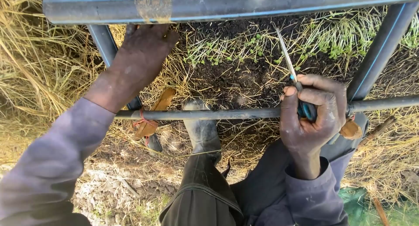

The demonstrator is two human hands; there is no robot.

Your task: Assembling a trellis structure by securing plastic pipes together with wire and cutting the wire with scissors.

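Head view: both my hands at a frame of dark pipes over straw and soil.

I count four pipes: one thick pipe [227,5] across the top of the frame, two slanting uprights [379,51], and one thin pipe [227,113] crossing the middle. My left hand [142,55], upper left, rests on the left upright, fingers hidden under the thick pipe, so I cannot tell its grip. My right hand [310,114], centre right, is closed around a blue-handled tool [293,73]; its handle is mostly hidden. One boot [201,130] shows below the thin pipe.
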